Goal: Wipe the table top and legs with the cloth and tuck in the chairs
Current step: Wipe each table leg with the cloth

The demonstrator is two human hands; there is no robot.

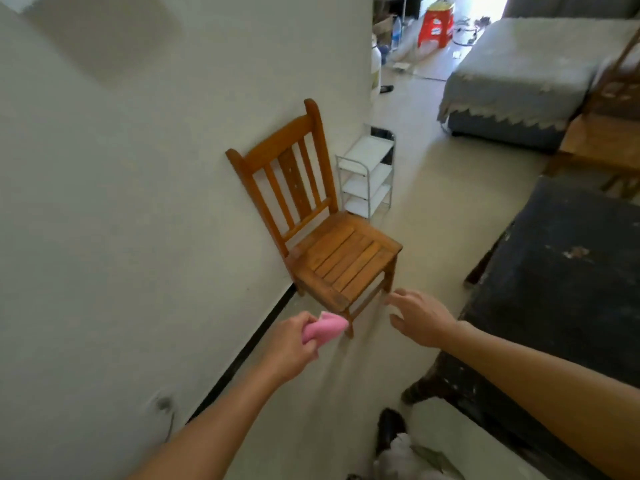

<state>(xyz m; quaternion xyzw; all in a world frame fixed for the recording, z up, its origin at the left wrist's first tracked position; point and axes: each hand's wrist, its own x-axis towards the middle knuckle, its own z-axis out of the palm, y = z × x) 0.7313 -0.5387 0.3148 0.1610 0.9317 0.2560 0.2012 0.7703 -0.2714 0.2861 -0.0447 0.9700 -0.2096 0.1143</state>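
A wooden slat-back chair [332, 251] stands with its back against the white wall, apart from the table. The dark, worn table [561, 292] fills the right side, one leg showing near the bottom. My left hand [291, 344] grips a bunched pink cloth [323, 328] just in front of the chair's near front leg. My right hand [420, 315] is stretched out with fingers spread, held in the air a short way right of the chair seat's front corner and touching nothing.
A small white shelf rack [367, 174] stands behind the chair by the wall corner. A second wooden chair [609, 133] sits beyond the table at the right. A grey covered bed [519, 74] and a red stool [435, 24] lie farther back. My shoe [389, 431] shows at the bottom.
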